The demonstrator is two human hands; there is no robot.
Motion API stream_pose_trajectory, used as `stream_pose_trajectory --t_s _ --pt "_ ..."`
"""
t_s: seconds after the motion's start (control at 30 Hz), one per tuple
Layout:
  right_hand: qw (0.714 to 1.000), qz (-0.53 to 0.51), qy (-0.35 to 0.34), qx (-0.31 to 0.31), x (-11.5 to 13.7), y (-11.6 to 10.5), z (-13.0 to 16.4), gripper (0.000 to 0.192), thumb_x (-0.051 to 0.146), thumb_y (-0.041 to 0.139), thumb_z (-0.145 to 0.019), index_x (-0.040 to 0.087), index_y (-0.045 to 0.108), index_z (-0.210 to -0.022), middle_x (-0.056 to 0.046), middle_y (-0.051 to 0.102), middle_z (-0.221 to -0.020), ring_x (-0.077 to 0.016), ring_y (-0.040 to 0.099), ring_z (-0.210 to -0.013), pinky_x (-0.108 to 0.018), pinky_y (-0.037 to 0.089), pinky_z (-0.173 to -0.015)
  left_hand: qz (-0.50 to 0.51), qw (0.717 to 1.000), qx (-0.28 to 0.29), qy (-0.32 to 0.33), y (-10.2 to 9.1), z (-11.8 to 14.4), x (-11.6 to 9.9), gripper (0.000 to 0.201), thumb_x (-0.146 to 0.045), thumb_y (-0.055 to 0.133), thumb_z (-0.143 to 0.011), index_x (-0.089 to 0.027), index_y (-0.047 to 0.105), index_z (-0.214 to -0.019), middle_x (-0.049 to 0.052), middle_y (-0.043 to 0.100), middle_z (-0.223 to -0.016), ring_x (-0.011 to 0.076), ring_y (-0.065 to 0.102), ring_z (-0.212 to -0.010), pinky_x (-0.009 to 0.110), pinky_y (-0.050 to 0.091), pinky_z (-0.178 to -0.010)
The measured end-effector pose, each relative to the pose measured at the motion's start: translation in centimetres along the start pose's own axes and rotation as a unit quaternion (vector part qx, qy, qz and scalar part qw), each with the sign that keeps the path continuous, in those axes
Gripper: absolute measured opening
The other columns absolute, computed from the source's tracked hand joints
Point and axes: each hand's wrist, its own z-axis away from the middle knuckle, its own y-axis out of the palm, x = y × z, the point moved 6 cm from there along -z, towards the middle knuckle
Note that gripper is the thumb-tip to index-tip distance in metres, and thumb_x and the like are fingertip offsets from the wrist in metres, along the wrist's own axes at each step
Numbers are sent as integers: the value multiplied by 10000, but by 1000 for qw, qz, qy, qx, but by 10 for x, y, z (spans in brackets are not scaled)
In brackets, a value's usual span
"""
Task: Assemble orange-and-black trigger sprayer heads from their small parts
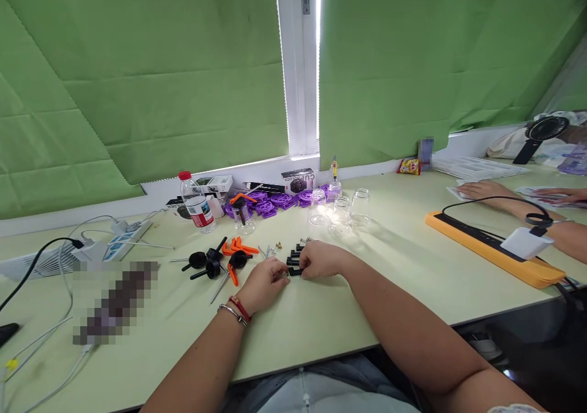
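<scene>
Both hands, left hand (263, 283) and right hand (321, 259), pinch one small black clip (295, 271) mid-worktop (321, 321), braced low for steadiness.

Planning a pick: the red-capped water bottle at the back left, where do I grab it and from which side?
Grip the water bottle around its labelled middle, coming from the front. It stands upright with a round body, boxes sit close behind it, and the near side looks open. The narrow red cap offers less hold.
</scene>
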Motion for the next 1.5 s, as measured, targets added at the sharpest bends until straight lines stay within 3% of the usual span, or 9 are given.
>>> stream_pose_trajectory --t_s 0.2,0.33,0.87,1.0,1.17,1.27,1.5 --pt "1000 -8 -9 12 -3 1 -1 210 285 638 -657 185 728 -819 -13 675 -741 -133 565 -654 -199 373 -518 -6 1000 -10 16 -1 -1 1 157 -254 534 -763 -181 662 -820 30 567 -807 138 507 -684 254 409 -651" --pt "999 -9 29 31 -7 -1 1 227 293 668 -649 183 709 -843 -24 677 -778 -135 571 -659 -198 368 -498 -15 1000 -17 18 -7 1 4 150 -234 518 -767 -183 656 -797 34 578 -795 143 518 -685 254 407 -634" --pt "998 41 55 9 -1 -2 2 149 307 607 -722 184 685 -758 -35 661 -771 -138 560 -637 -210 335 -471 -48 997 -25 -52 -24 7 18 169 -261 477 -780 -177 623 -785 44 601 -772 171 538 -711 280 408 -644" --pt "997 54 61 5 3 0 3 134 289 616 -730 182 694 -748 -49 664 -768 -149 568 -650 -224 337 -486 -80 995 -29 -60 -25 10 13 125 -271 508 -755 -179 591 -767 37 580 -746 172 529 -691 277 392 -616" --pt "998 45 43 1 4 1 1 108 258 657 -705 187 698 -775 -42 668 -777 -151 572 -678 -222 345 -507 -133 991 -29 -1 -16 12 -13 245 -372 611 -720 -218 605 -909 48 593 -965 196 552 -813 277 377 -641" --pt "998 39 47 -14 3 0 0 135 248 675 -690 197 687 -814 -32 668 -819 -147 569 -695 -213 340 -506 -150 988 -16 15 -9 10 -23 226 -390 597 -750 -233 612 -910 45 594 -975 196 557 -829 270 365 -627" --pt "997 11 39 -63 -7 1 -6 103 226 640 -713 198 667 -808 -20 651 -845 -127 550 -685 -207 335 -517 -124 992 -13 3 -7 5 -13 143 -308 548 -792 -232 604 -899 35 598 -929 177 553 -791 263 370 -658"
